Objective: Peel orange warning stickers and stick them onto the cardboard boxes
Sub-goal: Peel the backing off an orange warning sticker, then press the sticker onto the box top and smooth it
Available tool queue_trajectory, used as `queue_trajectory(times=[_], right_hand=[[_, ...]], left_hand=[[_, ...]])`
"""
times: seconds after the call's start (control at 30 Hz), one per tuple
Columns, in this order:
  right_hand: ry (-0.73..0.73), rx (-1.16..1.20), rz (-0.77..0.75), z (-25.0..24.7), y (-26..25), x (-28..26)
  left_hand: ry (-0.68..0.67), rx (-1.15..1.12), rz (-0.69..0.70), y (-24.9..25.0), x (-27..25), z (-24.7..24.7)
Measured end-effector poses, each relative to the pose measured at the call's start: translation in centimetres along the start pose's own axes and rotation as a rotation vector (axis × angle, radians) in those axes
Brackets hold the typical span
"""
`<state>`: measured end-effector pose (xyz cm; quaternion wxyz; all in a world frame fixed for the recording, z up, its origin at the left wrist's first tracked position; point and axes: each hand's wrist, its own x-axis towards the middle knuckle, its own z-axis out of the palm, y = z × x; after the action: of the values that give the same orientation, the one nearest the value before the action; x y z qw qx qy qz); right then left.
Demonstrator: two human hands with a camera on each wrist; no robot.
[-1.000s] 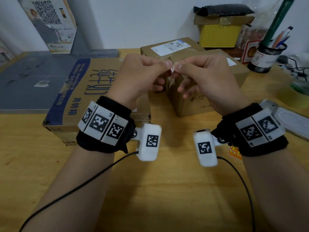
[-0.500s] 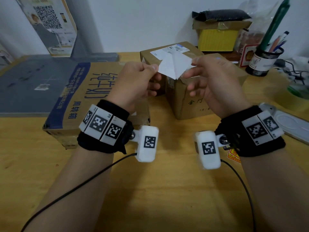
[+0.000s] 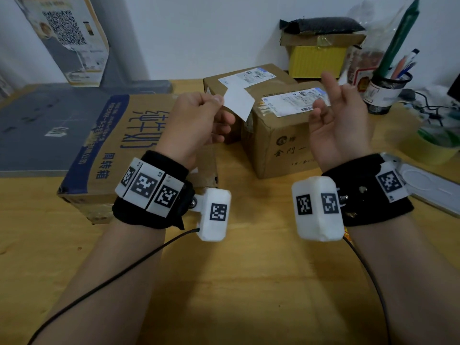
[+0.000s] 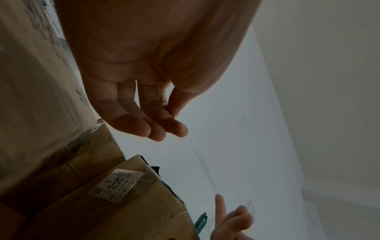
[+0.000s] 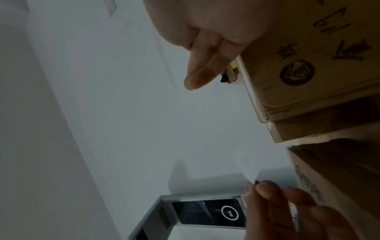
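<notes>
My left hand point(image 3: 220, 99) pinches a corner of a white paper square point(image 3: 237, 102) between thumb and forefinger, above the gap between the cardboard boxes. The right wrist view shows that paper point(image 5: 247, 165) edge-on in those fingertips. My right hand point(image 3: 331, 100) is raised palm toward me over the near small box point(image 3: 281, 143), one finger straight and the others loosely curled, with nothing showing in it. A second small box point(image 3: 249, 78) stands behind, and a large printed box point(image 3: 139, 135) lies at the left. A sliver of orange sticker point(image 3: 347, 236) peeks out under my right wrist.
A mesh pen holder point(image 3: 388, 93) and a yellow box point(image 3: 316, 61) stand at the back right. A green tape roll point(image 3: 438, 143) and a flat white device point(image 3: 428, 188) lie at the right. A grey board point(image 3: 49, 125) lies at the far left. Wrist cables trail over the wooden table point(image 3: 236, 282).
The hands were together pinching the paper, then pulled apart. The right hand has let go and swung right, palm up; the left hand keeps the white paper.
</notes>
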<state>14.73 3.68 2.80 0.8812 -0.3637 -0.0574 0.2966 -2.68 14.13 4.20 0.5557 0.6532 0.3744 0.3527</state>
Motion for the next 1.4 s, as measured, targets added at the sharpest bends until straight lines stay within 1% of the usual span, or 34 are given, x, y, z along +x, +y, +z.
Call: queue_trajectory(times=[0.17, 0.27, 0.33, 0.37, 0.4, 0.5, 0.53, 0.57, 0.6, 0.63, 0.7, 0.77, 0.8, 0.9, 1.03, 1.1, 1.2, 1.23, 1.3, 1.4], right_hand=[[0.094, 0.171, -0.105, -0.9, -0.1, 0.6], [0.127, 0.154, -0.136, -0.5, -0.2, 0.6], [0.128, 0.024, -0.178, -0.1, -0.2, 0.6], [0.125, -0.080, -0.211, 0.0, -0.3, 0.7], [0.122, -0.207, -0.261, 0.1, -0.4, 0.8], [0.129, -0.599, -0.475, -0.1, -0.7, 1.3], [0.119, -0.709, -0.513, -0.1, -0.7, 1.1], [0.110, -0.812, -0.519, -0.2, -0.8, 1.1], [0.098, -0.916, -0.499, -0.3, -0.9, 1.3], [0.092, -1.019, -0.443, -0.6, -1.0, 1.6], [0.102, -1.236, -0.275, -1.2, -1.2, 2.0], [0.052, -1.301, -0.155, -1.4, -1.4, 2.1], [0.026, -1.319, -0.129, -1.5, -1.5, 2.1], [-0.013, -1.358, -0.095, -1.5, -1.6, 2.0], [-0.031, -1.448, -0.080, -1.5, -2.1, 1.9], [-0.066, -1.504, -0.069, -1.4, -2.1, 1.9], [-0.134, -1.584, -0.051, -1.3, -2.1, 1.8], [-0.153, -1.614, -0.038, -1.3, -2.1, 1.7], [-0.173, -1.662, -0.031, -1.1, -2.3, 1.5], [-0.205, -1.739, -0.035, -0.6, -2.7, 0.8]], left_hand=[[-0.010, -0.008, 0.003, -0.1, 0.0, 0.2], [-0.014, -0.009, 0.005, -0.2, -0.1, 0.5], [-0.020, -0.008, 0.004, -0.3, -0.1, 0.8], [-0.022, -0.009, 0.005, -0.3, -0.1, 0.9], [-0.025, -0.015, 0.005, -0.3, -0.2, 1.1], [-0.028, -0.048, -0.012, -0.4, -0.3, 1.6], [-0.025, -0.072, -0.025, -0.4, -0.3, 1.9], [-0.024, -0.097, -0.037, -0.4, -0.4, 2.1], [-0.028, -0.120, -0.050, -0.4, -0.6, 2.4], [-0.038, -0.138, -0.063, -0.4, -0.6, 2.6], [-0.071, -0.183, -0.098, -0.5, -0.8, 3.1], [-0.110, -0.238, -0.155, -0.4, -1.1, 3.4], [-0.128, -0.266, -0.185, -0.3, -1.2, 3.6], [-0.164, -0.302, -0.228, 0.1, -1.6, 3.7], [-0.223, -0.265, -0.241, 1.1, -2.4, 3.6], [-0.181, -0.231, -0.200, 1.5, -2.6, 4.2], [-0.020, -0.122, -0.085, 1.7, -1.9, 5.1], [0.016, -0.100, -0.075, 1.8, -1.6, 5.3], [0.037, -0.103, -0.104, 1.8, -1.3, 5.6], [-0.009, -0.117, -0.174, 1.7, -1.2, 5.8]])
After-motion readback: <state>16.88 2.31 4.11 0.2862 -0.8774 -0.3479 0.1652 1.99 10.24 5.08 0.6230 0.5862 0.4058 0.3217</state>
